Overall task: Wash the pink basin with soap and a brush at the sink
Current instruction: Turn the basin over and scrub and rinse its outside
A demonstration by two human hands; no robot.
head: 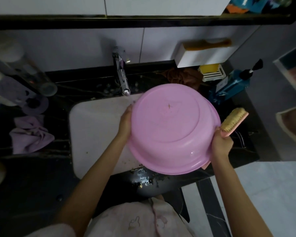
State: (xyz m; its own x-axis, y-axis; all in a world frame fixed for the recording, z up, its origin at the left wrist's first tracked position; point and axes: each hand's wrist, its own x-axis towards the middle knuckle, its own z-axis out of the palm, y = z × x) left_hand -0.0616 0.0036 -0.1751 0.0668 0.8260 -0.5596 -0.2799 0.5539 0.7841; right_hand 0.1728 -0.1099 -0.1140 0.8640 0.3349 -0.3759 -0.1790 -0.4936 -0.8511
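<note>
One dark marbled stone desk (pixel 32 185) fills most of the view, with a white rectangular sink (pixel 96 127) set into it. Over the right half of that sink a pink round plastic basin (pixel 171 127) is held bottom-up and tilted, its flat underside facing the camera and its rim reaching past the sink's near edge. A small brownish speck sits on the underside.

The left hand (pixel 126 120) grips the basin at its left wall, thumb on the outside and the fingers hidden behind the rim. The right hand (pixel 221 144) is at the basin's right rim, its fingers curled round the handle of a pink-backed scrubbing brush with pale bristles (pixel 234 121). The brush points up and to the right, away from the rim.

A crumpled lilac cloth (pixel 31 135) lies on the desk left of the sink. A blue pump bottle with a black nozzle (pixel 229 86) stands behind the basin on the right. A chrome tap (pixel 121 74) rises behind the sink, its spout ending just left of the basin's far rim. A yellow bar of soap (pixel 209 68) rests in a white slatted dish (pixel 214 76) near the bottle.
</note>
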